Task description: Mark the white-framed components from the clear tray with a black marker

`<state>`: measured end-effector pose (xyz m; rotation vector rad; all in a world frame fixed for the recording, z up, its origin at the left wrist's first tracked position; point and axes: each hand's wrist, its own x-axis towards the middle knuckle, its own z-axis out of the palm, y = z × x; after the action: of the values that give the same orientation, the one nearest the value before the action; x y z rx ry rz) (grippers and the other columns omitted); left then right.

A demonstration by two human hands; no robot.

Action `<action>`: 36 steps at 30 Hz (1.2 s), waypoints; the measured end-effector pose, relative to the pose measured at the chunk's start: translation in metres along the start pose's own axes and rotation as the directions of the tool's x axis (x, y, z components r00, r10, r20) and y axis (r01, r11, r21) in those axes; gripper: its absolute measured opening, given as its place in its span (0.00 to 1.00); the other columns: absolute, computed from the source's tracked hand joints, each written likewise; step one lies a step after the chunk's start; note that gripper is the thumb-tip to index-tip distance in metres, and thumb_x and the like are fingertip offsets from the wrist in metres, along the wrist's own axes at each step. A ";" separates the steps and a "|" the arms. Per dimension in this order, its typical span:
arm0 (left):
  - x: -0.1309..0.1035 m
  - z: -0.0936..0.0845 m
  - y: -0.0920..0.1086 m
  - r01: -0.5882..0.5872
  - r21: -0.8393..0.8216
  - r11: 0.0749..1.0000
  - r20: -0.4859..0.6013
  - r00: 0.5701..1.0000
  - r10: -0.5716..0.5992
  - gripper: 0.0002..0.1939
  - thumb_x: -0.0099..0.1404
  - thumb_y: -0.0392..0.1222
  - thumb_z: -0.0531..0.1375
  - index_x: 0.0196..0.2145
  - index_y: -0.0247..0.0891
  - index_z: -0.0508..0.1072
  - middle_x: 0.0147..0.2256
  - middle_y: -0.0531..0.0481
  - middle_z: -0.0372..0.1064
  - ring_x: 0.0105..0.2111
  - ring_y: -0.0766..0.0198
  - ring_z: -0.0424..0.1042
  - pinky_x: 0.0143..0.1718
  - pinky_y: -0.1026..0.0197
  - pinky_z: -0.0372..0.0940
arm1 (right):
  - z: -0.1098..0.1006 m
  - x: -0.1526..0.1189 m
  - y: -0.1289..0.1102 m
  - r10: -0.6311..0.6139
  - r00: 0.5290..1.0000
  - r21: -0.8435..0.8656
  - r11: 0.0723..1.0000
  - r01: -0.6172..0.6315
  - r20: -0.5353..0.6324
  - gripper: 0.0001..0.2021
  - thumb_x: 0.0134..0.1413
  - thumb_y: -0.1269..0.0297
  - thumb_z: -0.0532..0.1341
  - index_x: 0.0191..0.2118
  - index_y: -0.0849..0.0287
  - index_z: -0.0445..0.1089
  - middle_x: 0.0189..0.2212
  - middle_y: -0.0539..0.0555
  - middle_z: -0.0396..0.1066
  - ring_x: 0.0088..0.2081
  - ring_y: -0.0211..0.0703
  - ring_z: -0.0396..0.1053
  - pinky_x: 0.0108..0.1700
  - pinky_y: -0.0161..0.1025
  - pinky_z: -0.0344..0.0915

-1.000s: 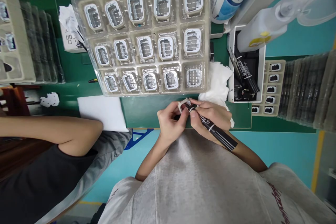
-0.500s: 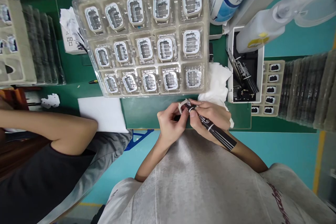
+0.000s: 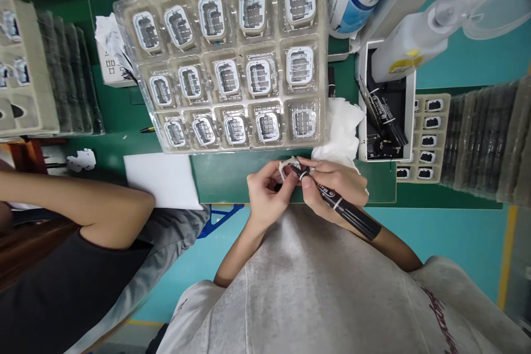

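My left hand [image 3: 267,191] pinches a small white plastic part [image 3: 286,167] at the near edge of the green bench [image 3: 232,177]. My right hand [image 3: 336,185] grips a black marker pen [image 3: 340,206], its tip resting on that part. Just beyond my hands lies a clear blister tray [image 3: 232,55] with three rows of the same white-framed parts in its pockets. The part's underside is hidden by my fingers.
A white cloth [image 3: 342,127] lies right of the tray. A white box [image 3: 388,105] holds more markers. Stacked trays [image 3: 477,138] stand at the right and others [image 3: 37,66] at the left. A co-worker's arm [image 3: 83,204] rests at the left, next to a white sheet [image 3: 161,177].
The marker's rear end has swung slightly down and right in my right hand. The co-worker's arm has shifted a little lower and left.
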<state>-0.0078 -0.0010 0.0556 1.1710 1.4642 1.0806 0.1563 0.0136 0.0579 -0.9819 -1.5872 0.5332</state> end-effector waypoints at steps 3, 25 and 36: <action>0.002 0.000 0.010 0.118 -0.183 0.976 0.053 0.993 -0.110 0.17 0.69 0.55 0.78 0.34 0.39 0.84 0.26 0.53 0.77 0.22 0.68 0.71 0.26 0.67 0.70 | -0.001 -0.001 0.001 -0.024 0.999 0.050 0.998 0.026 -0.033 0.11 0.70 0.78 0.70 0.48 0.53 0.78 0.41 0.50 0.86 0.48 0.53 0.90 0.47 0.44 0.93; 0.007 -0.006 0.009 0.356 -0.438 0.825 0.246 0.931 -0.271 0.18 0.64 0.55 0.83 0.40 0.40 0.87 0.31 0.52 0.84 0.27 0.61 0.84 0.35 0.57 0.87 | 0.000 0.007 0.003 -0.091 0.992 0.182 0.978 0.105 -0.085 0.08 0.73 0.76 0.69 0.51 0.57 0.79 0.39 0.54 0.86 0.41 0.54 0.90 0.51 0.51 0.94; 0.015 -0.017 0.000 0.393 -0.345 0.852 0.370 0.891 -0.262 0.25 0.63 0.64 0.81 0.41 0.41 0.86 0.33 0.46 0.86 0.33 0.53 0.88 0.36 0.53 0.87 | 0.004 0.002 0.009 -0.167 0.976 0.159 0.969 0.189 -0.138 0.09 0.72 0.74 0.68 0.51 0.53 0.79 0.39 0.51 0.85 0.38 0.54 0.89 0.45 0.52 0.95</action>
<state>-0.0257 0.0125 0.0562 0.7105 1.0698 0.8597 0.1555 0.0210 0.0513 -0.7207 -1.4753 0.4667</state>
